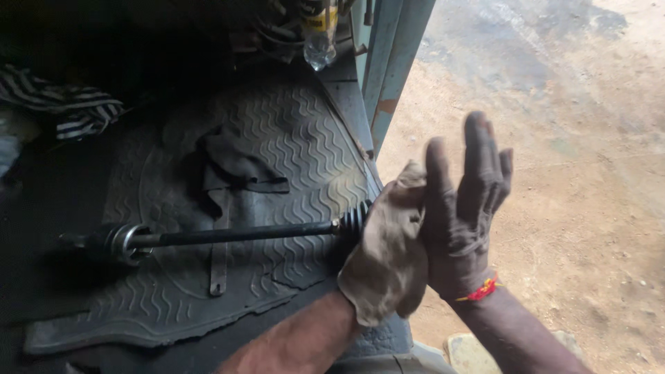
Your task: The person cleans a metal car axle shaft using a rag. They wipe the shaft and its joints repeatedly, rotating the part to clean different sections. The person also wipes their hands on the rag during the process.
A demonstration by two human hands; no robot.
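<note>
A black drive shaft (pixel 235 235) lies across a ribbed rubber floor mat (pixel 291 138), with a metal joint (pixel 125 242) at its left end and a ribbed rubber boot (pixel 353 221) at its right end. My left hand (pixel 343 305) is wrapped in a brown rag (pixel 384 263), which hides the fingers; the rag bundle sits against the boot end. My right hand (pixel 460 208), dark with grease, is held upright with fingers spread. Its palm presses against the rag. A red thread (pixel 479 291) circles the right wrist.
A dark cloth (pixel 235 163) and a flat metal strap (pixel 220 256) lie on the mat. A striped cloth (pixel 76 107) is at the far left, a clear plastic bottle (pixel 320 41) at the top. A blue-grey door frame (pixel 391 62) borders bare dirt ground (pixel 575 173).
</note>
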